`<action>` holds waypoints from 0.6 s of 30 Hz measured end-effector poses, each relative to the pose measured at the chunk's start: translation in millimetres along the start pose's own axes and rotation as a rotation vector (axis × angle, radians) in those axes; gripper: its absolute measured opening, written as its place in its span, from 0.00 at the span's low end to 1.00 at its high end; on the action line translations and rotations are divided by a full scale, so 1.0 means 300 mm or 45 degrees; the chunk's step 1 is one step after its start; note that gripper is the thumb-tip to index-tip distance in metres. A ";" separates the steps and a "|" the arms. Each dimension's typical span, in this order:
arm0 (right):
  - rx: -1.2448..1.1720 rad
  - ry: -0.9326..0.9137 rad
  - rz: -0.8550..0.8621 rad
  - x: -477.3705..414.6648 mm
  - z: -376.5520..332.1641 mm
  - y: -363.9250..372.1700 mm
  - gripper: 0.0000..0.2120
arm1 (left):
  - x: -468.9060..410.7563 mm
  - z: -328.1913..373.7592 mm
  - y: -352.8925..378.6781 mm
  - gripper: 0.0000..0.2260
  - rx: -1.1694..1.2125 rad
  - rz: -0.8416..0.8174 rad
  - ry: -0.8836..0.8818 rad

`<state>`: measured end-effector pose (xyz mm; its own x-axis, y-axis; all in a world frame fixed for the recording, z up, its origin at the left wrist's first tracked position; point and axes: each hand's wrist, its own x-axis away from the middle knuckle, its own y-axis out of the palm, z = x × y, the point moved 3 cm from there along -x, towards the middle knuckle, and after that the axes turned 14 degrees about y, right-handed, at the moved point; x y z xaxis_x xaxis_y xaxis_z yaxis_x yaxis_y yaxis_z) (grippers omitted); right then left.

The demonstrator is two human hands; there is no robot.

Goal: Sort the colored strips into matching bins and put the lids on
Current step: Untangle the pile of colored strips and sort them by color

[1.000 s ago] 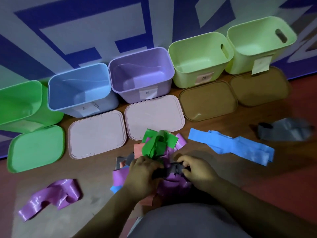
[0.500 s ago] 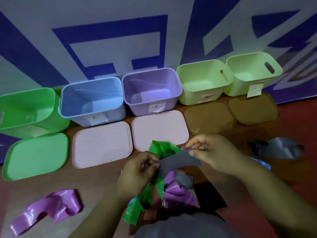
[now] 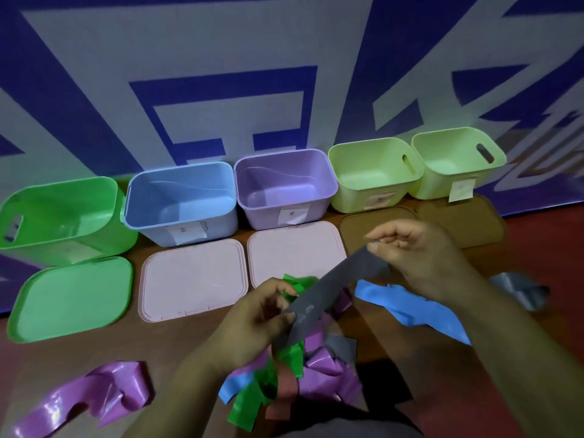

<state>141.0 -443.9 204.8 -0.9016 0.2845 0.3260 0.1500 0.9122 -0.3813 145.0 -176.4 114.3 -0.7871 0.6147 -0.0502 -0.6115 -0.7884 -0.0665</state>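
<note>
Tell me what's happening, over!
Left hand and right hand pinch grey strip over pile. Bins look empty, lids off. Green strip bunched behind it.

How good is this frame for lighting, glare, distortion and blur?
Head view: dim, bluish light; the green bin at the left edge leans outward, likely wide-angle distortion; glare streaks on the loose purple strip at lower left; the grey strip pinched between left hand and right hand is slightly soft.

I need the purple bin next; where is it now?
In the head view, the purple bin stands mid-row between the blue bin and a pale green bin.
</note>
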 end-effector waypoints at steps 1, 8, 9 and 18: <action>-0.001 0.012 0.032 0.003 0.019 -0.023 0.10 | -0.012 0.005 0.005 0.13 0.004 0.003 0.003; -0.047 0.163 0.155 0.024 0.196 -0.239 0.07 | -0.157 0.056 0.109 0.09 -0.123 -0.096 -0.015; -0.057 0.183 0.166 0.023 0.224 -0.275 0.07 | -0.190 0.061 0.136 0.09 -0.150 -0.098 -0.027; -0.040 0.319 0.426 0.033 0.600 -0.708 0.08 | -0.595 0.055 0.578 0.09 -0.511 -0.287 0.032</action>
<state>27.3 -687.8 133.3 -0.6751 0.6262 0.3901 0.4336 0.7645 -0.4769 178.2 -423.2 128.1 -0.6329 0.7741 -0.0140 -0.6837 -0.5673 -0.4590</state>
